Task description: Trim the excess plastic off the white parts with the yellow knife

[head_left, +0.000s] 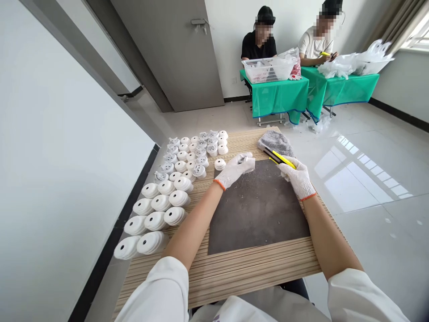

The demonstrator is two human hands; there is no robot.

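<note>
Dark mat [258, 210] is lying beneath our work: our left hand [234, 170] is pinching a small white part [243, 159], our right hand [296, 178] is clenching a yellow utility knife [283, 159], and one slip could cut the left glove [228, 176].

Moulded parts [179, 198] in rows, left of a mat [258, 214]
Both lie on a board [261, 264]; two tables [279, 96] stand beyond, far right.

Grey door [167, 53], white wall [228, 44]; curtained window [415, 33], glossy tile floor [375, 232], green-covered tables [278, 96] beyond.
</note>
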